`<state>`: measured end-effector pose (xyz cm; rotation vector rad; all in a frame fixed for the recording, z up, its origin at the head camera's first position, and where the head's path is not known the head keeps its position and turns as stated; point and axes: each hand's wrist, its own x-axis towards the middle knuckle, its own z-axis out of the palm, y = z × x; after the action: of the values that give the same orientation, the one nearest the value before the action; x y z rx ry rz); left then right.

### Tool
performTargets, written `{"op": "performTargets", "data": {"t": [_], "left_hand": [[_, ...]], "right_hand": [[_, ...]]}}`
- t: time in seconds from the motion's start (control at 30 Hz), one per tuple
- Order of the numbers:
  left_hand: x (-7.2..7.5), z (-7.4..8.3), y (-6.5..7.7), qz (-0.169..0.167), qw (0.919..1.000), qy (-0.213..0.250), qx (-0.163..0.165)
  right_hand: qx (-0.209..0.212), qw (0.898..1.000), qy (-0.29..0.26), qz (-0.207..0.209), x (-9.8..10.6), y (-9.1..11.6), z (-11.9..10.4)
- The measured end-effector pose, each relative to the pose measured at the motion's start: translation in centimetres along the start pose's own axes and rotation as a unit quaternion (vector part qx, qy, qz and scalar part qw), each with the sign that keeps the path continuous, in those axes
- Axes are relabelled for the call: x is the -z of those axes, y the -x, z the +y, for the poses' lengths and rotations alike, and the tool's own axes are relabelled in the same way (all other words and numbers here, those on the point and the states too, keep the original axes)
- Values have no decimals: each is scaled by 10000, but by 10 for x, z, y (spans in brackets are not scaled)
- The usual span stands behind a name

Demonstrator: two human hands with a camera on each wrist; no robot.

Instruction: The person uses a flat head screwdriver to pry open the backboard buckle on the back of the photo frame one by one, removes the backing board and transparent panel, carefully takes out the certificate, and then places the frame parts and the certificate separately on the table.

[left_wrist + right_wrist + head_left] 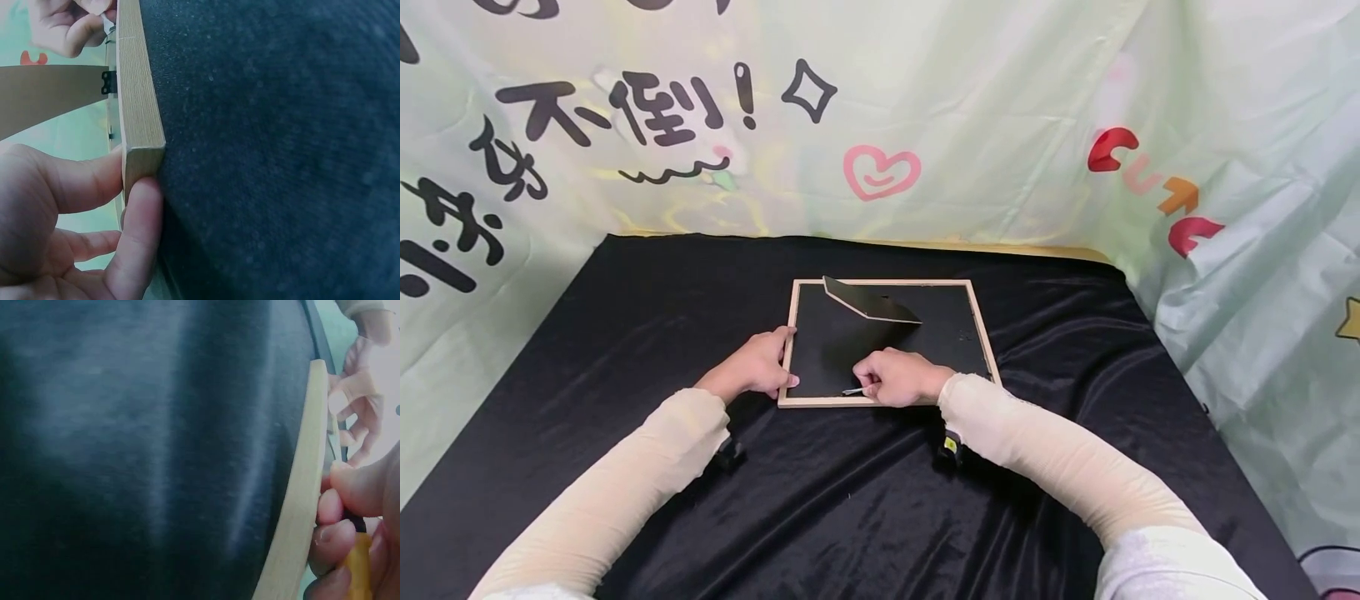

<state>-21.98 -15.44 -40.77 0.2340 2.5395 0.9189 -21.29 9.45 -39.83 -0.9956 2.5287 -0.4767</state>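
right sleeve (1052,450): nearest
left hand (763,364): grips frame (816,402); brace firmly
right hand (898,377): grips yellow-handled tool (358,569); lever gently

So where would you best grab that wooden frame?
Probably by the left rail of the wooden frame, coming from the left, as the left hand does: the frame lies flat, that rail is narrow and straight, and it lies clear of the raised flap and the right hand.

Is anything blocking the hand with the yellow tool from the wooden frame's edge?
Nothing visible. The right hand holds the tool, tip at the near edge of the frame; the raised flap stands farther back.
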Motion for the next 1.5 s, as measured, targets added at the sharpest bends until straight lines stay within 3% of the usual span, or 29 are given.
{"op": "performTargets", "data": {"t": [0.3, 0.77, 1.0, 1.13, 1.23, 1.37, 1.5], "left_hand": [[2, 2, 3, -9, 10000, -30, 15], [-1, 4, -2, -38, 10000, 24, 41], [0, 0, 0, -77, 9999, 77, 87], [-2, 0, -2, -87, 9997, 215, 17], [-3, -1, -1, -79, 9997, 250, -2], [-2, -2, 0, -83, 9996, 272, -9], [-1, -2, 1, -119, 9996, 259, -29]], "right_hand": [[227, 9972, 675, 236, -4, 4, -3], [572, 9960, 535, 425, -7, 11, 2], [652, 9963, -142, 548, -3, 16, 9], [173, 9944, -761, 717, 10, 30, 31], [-497, 9845, -1494, 770, 23, 46, 49], [-1418, 9519, -2578, 852, 37, 70, 72], [-1887, 9249, -3182, 884, 40, 91, 89]]}}
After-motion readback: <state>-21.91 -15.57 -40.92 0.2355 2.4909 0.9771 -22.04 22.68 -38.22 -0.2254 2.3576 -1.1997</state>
